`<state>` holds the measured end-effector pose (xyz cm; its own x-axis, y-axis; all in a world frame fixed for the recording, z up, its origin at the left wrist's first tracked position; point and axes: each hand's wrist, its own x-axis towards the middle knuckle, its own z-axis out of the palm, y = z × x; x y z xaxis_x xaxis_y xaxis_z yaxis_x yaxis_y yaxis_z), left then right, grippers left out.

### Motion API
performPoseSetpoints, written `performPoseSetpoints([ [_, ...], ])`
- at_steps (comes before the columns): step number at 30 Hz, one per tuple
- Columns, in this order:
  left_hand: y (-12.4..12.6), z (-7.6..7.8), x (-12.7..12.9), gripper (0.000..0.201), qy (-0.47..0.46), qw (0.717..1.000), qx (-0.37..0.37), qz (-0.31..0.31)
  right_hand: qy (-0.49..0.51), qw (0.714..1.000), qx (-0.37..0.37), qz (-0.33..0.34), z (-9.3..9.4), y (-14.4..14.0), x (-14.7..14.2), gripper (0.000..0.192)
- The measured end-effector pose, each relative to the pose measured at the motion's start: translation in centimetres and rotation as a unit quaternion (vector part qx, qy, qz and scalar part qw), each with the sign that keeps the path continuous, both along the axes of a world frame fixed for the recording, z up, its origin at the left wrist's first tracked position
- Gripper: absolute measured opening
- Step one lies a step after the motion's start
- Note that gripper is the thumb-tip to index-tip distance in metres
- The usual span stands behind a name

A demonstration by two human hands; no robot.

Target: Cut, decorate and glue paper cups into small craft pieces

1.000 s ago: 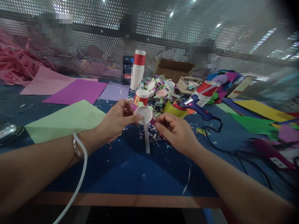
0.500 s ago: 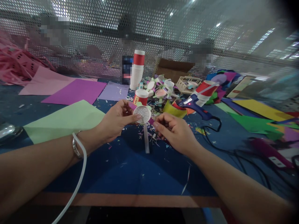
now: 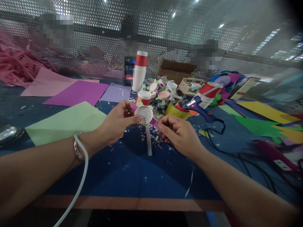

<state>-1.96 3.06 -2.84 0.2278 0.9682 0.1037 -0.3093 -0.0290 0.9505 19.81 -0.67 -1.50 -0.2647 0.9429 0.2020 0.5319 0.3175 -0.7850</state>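
Blue surface littered with paper scraps. Left hand fingers pinch a white round disc; right hand fingers pinch the purple paper strip behind it. Glue gun at 2 o'clock, red paper cup at 12.

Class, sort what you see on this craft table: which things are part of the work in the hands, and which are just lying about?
In hand:
left hand
right hand
white round disc
purple paper strip

Lying about:
blue glue gun
green paper sheet
purple paper sheet
stack of paper cups
yellow tape roll
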Motion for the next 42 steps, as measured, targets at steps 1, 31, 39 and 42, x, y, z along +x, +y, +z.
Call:
performPoseSetpoints([
  [1,-0.1,0.0,0.0,0.04,0.003,1.0,-0.001,-0.004,0.001,1.0,-0.003,-0.001,0.0,0.0,0.0,0.02],
  [31,-2.8,0.8,0.3,0.043,0.123,0.944,0.298,0.064,-0.032,0.998,0.047,0.016,-0.1,0.1,0.0,0.017],
  [39,-2.7,0.9,0.0,0.024,0.168,0.951,0.256,0.046,-0.031,0.997,0.069,0.031,-0.2,0.0,0.1,0.007],
  [42,-2.0,0.9,-0.1,0.02,0.184,0.959,0.204,0.069,-0.051,0.994,0.089,0.022,0.1,-0.1,0.0,0.008],
])
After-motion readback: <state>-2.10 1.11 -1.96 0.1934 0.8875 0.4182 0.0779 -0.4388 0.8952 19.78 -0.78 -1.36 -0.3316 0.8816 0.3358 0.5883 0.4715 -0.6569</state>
